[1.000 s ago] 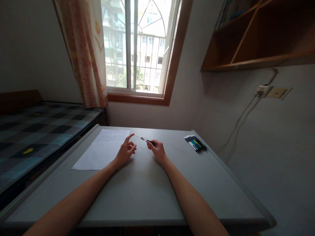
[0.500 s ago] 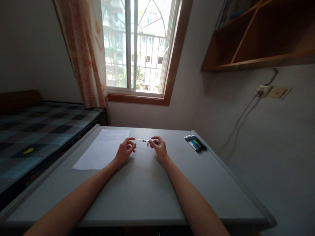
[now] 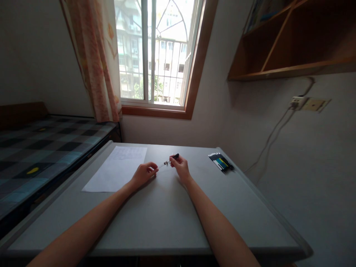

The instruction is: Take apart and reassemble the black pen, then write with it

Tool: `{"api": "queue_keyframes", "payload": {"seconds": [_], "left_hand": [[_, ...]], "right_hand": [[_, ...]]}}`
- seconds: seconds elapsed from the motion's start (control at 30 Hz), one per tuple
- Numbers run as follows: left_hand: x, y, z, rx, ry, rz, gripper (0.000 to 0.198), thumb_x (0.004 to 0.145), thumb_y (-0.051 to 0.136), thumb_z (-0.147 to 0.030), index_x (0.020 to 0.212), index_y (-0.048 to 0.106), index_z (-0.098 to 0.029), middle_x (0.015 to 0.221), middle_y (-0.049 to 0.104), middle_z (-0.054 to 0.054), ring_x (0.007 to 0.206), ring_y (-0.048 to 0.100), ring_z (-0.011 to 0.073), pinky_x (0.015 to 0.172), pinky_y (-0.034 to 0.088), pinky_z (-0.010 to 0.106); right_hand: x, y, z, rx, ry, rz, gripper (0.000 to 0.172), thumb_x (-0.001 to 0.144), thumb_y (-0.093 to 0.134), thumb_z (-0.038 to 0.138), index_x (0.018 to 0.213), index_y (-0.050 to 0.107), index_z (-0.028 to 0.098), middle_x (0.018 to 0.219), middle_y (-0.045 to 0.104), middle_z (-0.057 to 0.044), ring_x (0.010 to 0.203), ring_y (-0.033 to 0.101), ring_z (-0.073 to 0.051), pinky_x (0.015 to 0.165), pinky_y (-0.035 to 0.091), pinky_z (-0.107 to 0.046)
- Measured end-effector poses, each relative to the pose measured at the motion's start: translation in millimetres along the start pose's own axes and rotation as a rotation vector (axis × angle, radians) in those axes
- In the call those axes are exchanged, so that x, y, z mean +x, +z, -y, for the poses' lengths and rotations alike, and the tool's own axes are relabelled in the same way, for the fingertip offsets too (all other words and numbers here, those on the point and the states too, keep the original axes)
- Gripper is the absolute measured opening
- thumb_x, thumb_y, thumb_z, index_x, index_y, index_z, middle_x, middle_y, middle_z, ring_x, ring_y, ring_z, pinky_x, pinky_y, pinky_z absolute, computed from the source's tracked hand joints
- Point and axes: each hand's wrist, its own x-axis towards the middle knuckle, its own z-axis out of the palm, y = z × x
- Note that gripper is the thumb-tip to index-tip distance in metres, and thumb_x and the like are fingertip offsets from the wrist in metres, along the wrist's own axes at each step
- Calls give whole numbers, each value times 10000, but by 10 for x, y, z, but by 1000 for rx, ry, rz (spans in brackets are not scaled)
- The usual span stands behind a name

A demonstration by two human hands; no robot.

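My left hand pinches the left end of a thin clear rod with a dark band, which looks like part of a pen. At the other side my right hand holds a black piece between thumb and fingers, tilted up to the right. The rod's right end comes close to the right fingertips; whether it touches the black piece is too small to tell. Both hands are just above the middle of the grey table.
A white sheet of paper with faint writing lies left of my left hand. Several black pens lie in a row at the table's right edge. Behind stand a window and curtain; a checked bed is at the left.
My left hand has moved slightly right and down, and its fingers have closed on the rod. The rod now slants, and the black piece points upward to the right.
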Motion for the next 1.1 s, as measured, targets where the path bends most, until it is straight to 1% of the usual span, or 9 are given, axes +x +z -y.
{"api": "queue_keyframes", "payload": {"seconds": [0.13, 0.23, 0.3, 0.5, 0.7, 0.9, 1.1], "left_hand": [[-1, 7, 11, 37, 33, 25, 232, 723, 581, -410, 787, 635, -194, 687, 666, 20, 604, 625, 156, 556, 489, 263], [0, 8, -6, 50, 40, 37, 238, 719, 584, -409, 802, 643, -193, 677, 666, 20, 597, 615, 152, 554, 484, 262], [1, 5, -19, 54, 41, 41, 237, 722, 582, -409, 800, 646, -195, 654, 662, 15, 572, 604, 144, 545, 478, 258], [-9, -4, -57, 81, 36, 44, 245, 743, 564, -412, 807, 652, -192, 608, 650, 7, 535, 589, 132, 536, 468, 250], [-15, -13, -87, 67, 36, 59, 266, 749, 561, -435, 788, 649, -187, 602, 646, 10, 536, 589, 133, 534, 467, 248], [-5, -3, -48, 81, 68, 45, 253, 715, 601, -422, 798, 648, -188, 660, 652, 14, 570, 587, 130, 539, 471, 242], [-1, -7, -32, 84, 19, 46, 281, 742, 565, -426, 837, 639, -173, 633, 639, 4, 540, 580, 113, 539, 469, 225]], "right_hand": [[-25, 22, 17, -22, 29, 79, 362, 614, 678, 449, 812, 619, 151, 649, 595, -17, 552, 533, -116, 527, 423, -252], [-31, 33, 14, 4, 53, 81, 381, 646, 642, 477, 843, 596, 153, 745, 628, -50, 619, 586, -137, 525, 432, -239], [-31, 32, 9, 18, 72, 71, 384, 671, 617, 485, 869, 577, 158, 778, 634, -58, 630, 599, -139, 521, 433, -233], [-36, 14, 8, -8, 47, 106, 386, 700, 602, 450, 959, 546, 171, 707, 621, -23, 582, 583, -118, 511, 426, -221], [-35, 23, -8, 54, 70, 127, 398, 653, 664, 403, 941, 509, 178, 734, 636, -28, 604, 613, -137, 522, 475, -245], [-41, 40, -23, 133, 104, 117, 385, 633, 697, 381, 892, 493, 183, 744, 645, -25, 653, 641, -161, 574, 532, -294], [-47, 35, -5, 157, 116, 139, 402, 611, 722, 375, 892, 516, 174, 762, 658, -36, 686, 649, -175, 600, 540, -307]]}}
